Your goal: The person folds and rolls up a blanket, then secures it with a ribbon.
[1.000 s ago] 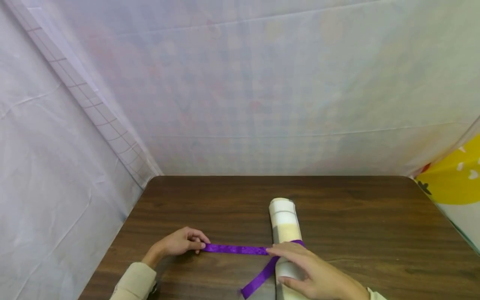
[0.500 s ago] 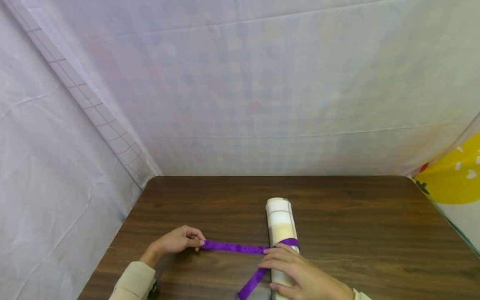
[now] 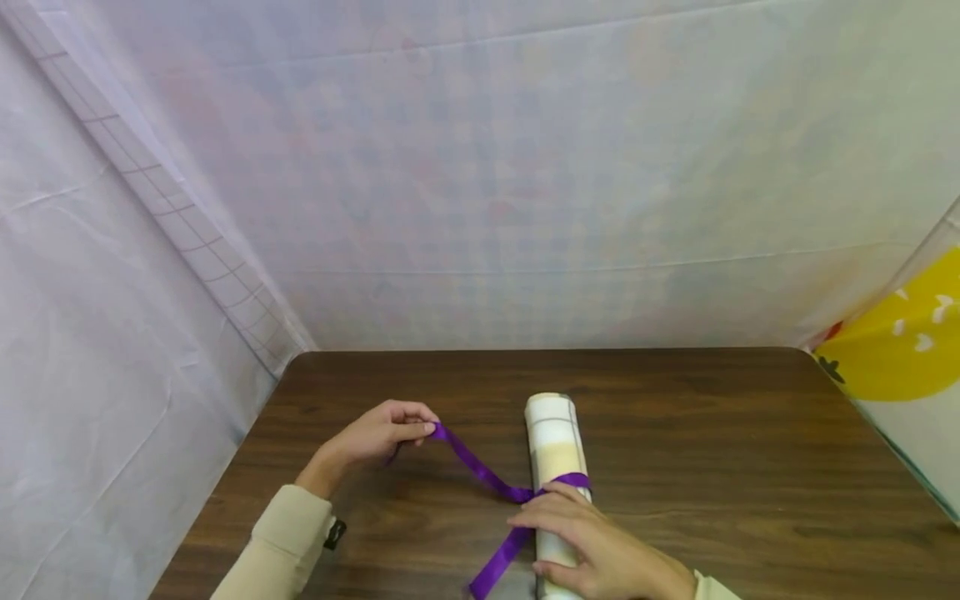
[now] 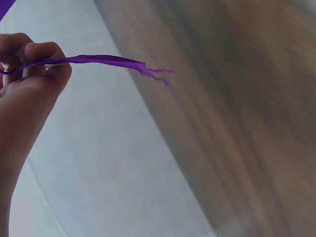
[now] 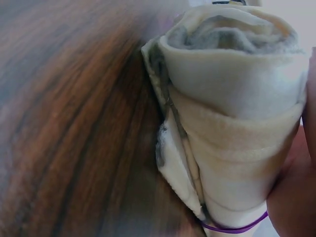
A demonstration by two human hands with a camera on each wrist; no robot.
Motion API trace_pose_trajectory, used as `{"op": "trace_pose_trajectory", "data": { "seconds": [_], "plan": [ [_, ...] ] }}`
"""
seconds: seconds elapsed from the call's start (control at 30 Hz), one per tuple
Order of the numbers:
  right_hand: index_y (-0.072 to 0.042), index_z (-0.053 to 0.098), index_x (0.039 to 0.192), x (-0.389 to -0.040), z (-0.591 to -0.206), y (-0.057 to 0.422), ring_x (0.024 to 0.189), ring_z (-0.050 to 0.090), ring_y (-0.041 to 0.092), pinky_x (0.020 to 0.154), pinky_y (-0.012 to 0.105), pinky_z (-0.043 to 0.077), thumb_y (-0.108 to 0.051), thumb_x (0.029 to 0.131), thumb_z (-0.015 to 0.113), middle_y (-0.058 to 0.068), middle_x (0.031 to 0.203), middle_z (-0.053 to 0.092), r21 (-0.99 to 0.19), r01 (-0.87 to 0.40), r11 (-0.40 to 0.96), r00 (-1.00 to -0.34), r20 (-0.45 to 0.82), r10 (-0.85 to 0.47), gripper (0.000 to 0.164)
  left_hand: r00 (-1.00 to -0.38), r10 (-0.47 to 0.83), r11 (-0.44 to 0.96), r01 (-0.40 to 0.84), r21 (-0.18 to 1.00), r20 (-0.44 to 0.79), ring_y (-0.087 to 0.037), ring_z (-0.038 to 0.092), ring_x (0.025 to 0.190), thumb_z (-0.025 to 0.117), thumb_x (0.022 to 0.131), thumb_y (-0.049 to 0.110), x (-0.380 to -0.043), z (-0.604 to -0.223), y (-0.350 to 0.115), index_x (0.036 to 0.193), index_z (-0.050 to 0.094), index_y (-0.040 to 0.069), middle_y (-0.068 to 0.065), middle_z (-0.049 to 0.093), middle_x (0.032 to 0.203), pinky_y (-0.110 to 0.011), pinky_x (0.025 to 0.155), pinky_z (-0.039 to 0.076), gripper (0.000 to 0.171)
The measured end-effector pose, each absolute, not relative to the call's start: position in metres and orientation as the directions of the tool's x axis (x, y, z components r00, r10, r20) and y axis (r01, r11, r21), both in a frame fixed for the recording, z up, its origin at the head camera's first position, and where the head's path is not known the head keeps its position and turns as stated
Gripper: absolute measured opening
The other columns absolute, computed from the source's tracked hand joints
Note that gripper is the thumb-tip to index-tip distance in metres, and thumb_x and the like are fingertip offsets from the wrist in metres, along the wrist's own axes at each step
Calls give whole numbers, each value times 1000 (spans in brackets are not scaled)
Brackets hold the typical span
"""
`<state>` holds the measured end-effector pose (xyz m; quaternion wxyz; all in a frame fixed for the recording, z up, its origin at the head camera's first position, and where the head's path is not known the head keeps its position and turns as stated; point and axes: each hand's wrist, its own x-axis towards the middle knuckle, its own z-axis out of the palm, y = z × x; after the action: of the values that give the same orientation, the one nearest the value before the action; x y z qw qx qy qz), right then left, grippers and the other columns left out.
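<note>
At lower centre, the cloth roll (image 3: pixel 555 425) lies lengthwise up the frame, the nearer right hand (image 3: pixel 600 546) upon it, fingers seemingly apart; leftward, the left hand (image 3: pixel 384 433) pinches purple ribbon (image 3: pixel 477 468).

A cloth roll (image 3: pixel 558 442), white with a pale yellow band and thin grey lines, lies lengthwise on the table (image 3: pixel 712 433), its far end loosely coiled. A shiny purple ribbon (image 3: pixel 480 468) passes round it; one tail, frayed at the tip, runs slack up to the left hand (image 3: pixel 378 431), which pinches it, while the other slants out beside the roll. The right hand (image 3: pixel 592 537) rests over both.
</note>
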<state>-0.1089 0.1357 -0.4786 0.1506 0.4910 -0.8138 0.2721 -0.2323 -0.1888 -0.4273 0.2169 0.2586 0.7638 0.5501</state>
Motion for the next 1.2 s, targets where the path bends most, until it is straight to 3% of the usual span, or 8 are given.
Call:
{"op": "trace_pose_trajectory", "data": {
  "seconds": [0.07,0.2,0.3,0.47,0.7,0.9,1.07,1.2],
  "plan": [
    [-19,51,130,-111,-479,135,114,51,19,96,42,36,-26,82,69,-11,125,56,-293,-890,350,-455,517,-725,51,-774,632,221,117,968,-51,-11,36,53,58,92,19,-234,-417,-174,98,63,-2,-2,50,69,-23,45,28,22],
    [-17,55,125,-115,-479,134,110,54,14,100,45,26,-24,80,71,-10,119,59,-250,-918,307,-396,547,-738,48,-769,639,181,130,975,-16,-11,42,58,59,92,19,-239,-402,-147,99,64,0,-2,49,68,-26,51,32,21],
    [-17,56,123,-116,-479,132,108,54,12,98,46,27,-24,78,72,-11,117,59,-227,-925,306,-381,547,-746,48,-753,658,190,181,965,12,-11,44,61,59,92,21,-242,-394,-129,100,65,2,-2,49,69,-27,50,34,21],
    [-21,57,122,-115,-478,131,108,53,9,99,46,27,-27,79,72,-14,116,59,-246,-910,334,-415,505,-757,46,-704,709,156,203,967,33,-13,50,66,59,92,19,-244,-387,-104,105,66,4,-2,55,73,-24,54,40,21],
    [-23,58,120,-111,-476,131,110,54,12,100,49,27,-28,82,69,-17,117,58,-302,-878,371,-475,446,-759,39,-645,764,168,200,965,0,-8,45,54,61,90,18,-242,-384,-69,114,65,7,-4,66,88,-23,40,30,26],
    [-22,59,118,-110,-475,131,110,53,10,99,51,27,-28,84,68,-15,111,61,-313,-878,362,-471,429,-771,36,-570,821,199,289,936,1,-16,60,78,61,90,17,-240,-380,-31,110,67,12,-5,67,93,-27,65,50,21],
    [-22,60,117,-109,-473,129,109,52,8,98,51,28,-28,84,67,-15,109,62,-306,-886,350,-456,426,-782,34,-480,877,197,374,906,7,-15,63,86,60,92,16,-234,-372,1,108,67,17,0,67,94,-34,83,51,18],
    [-20,60,116,-110,-473,129,108,53,8,97,52,30,-27,84,67,-14,108,63,-274,-903,332,-425,443,-789,33,-414,910,207,415,886,-19,-11,63,84,59,92,16,-226,-368,28,109,66,16,4,68,92,-25,83,50,18]
  ]
}}
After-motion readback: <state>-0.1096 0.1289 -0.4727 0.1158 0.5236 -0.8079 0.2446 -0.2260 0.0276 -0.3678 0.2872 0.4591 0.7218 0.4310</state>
